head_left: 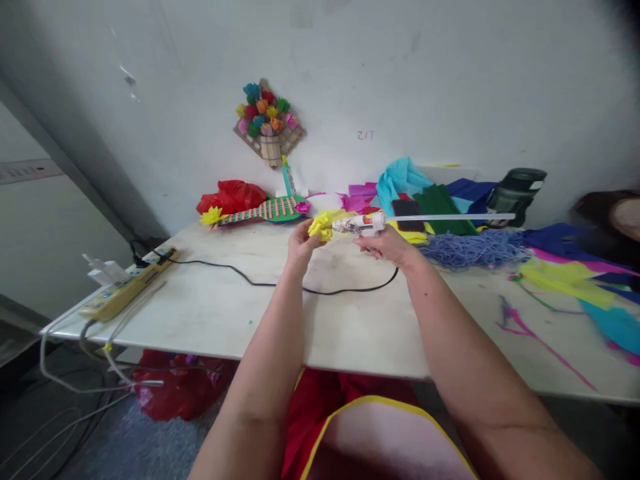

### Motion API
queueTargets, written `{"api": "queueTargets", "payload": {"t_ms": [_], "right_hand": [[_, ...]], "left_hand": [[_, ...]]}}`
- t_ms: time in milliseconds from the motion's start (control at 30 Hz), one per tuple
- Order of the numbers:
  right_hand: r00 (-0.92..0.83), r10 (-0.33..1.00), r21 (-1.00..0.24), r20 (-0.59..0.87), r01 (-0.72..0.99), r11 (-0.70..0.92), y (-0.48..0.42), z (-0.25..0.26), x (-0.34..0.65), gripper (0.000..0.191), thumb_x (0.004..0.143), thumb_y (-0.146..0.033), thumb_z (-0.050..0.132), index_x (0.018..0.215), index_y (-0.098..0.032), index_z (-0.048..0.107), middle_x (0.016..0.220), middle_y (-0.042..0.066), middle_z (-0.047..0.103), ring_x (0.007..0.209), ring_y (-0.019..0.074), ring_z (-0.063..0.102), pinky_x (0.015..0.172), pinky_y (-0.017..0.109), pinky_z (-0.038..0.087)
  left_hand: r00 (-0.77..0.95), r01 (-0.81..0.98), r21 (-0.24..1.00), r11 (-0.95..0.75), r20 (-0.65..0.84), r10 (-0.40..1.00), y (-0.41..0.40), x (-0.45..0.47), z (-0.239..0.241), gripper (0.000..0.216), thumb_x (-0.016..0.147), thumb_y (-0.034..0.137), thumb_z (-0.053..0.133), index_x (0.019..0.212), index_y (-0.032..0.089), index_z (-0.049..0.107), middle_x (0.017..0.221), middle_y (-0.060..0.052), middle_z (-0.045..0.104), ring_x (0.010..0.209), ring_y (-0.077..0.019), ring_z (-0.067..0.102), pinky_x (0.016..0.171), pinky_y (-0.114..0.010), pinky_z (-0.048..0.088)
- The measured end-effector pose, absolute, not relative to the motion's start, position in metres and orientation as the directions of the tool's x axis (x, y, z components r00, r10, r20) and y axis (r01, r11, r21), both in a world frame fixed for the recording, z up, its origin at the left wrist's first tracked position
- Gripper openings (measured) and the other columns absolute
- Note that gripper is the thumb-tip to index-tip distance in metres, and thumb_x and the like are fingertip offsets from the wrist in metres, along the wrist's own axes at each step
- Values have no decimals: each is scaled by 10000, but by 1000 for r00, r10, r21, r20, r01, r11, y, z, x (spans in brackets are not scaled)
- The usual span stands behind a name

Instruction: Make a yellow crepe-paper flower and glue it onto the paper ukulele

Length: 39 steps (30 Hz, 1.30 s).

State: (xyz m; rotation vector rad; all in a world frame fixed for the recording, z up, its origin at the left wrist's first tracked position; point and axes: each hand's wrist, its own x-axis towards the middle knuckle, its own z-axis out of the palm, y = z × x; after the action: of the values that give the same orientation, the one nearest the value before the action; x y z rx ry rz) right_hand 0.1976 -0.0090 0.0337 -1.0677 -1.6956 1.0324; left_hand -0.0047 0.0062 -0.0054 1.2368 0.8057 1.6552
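My right hand is closed round the handle of a white hot glue gun. A long translucent glue stick sticks out of its back end to the right. My left hand pinches a yellow paper flower right by the gun's nozzle; whether nozzle and flower touch I cannot tell. Behind the hands lies a green guitar-shaped craft with rows of thin sticks. A pink flower sits at its right end and another yellow flower at its left end.
A black cord runs across the table to a power strip on the left. Coloured paper, a phone, a dark bottle and a heap of bluish strands lie at the back right.
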Motion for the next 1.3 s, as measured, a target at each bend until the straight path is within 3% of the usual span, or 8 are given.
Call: {"api": "queueTargets", "payload": {"t_ms": [667,1300], "right_hand": [[-208,962,-907,179,343,243,-13,39,198,193,602,-292,683,684,-158,572,562,-5,535,483,96,452,368,217,305],[-214,963,-902,166,361,235,-14,41,200,194,594,-281,681,641,-172,528,461,-51,429,438,84,385,378,222,291]], "left_hand": [[-82,-252,876,-411,404,911,10,-4,-9,482,618,276,714,1063,167,563,997,-68,651,832,-189,644,734,-355,558],[-60,-246,877,-413,411,910,11,-4,-11,484,631,296,715,1071,171,557,1018,-68,651,870,-200,647,765,-376,559]]}}
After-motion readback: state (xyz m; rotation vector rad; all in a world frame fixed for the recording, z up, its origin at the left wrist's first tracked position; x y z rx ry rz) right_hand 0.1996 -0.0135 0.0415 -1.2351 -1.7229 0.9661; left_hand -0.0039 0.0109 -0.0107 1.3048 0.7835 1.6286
